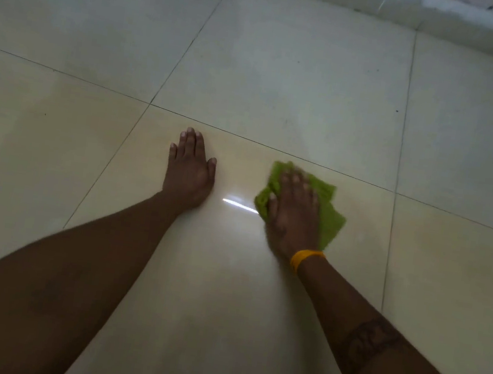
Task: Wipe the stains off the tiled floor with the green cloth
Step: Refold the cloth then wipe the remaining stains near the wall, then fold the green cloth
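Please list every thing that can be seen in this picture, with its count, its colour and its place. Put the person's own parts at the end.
tiled floor: one, glossy cream tiles with dark grout lines, fills nearly the whole view
green cloth: one, lime green, flat on the floor right of centre, under the right hand
skirting ledge: one, whitish, along the top right edge
small dark specks: a few, dark, on the far tiles
light reflection: one, white streak, on the tile between the hands
wristband: one, orange-yellow, on the right wrist
left hand: one, flat on the floor, fingers straight
right hand: one, pressing flat on the cloth, blurred
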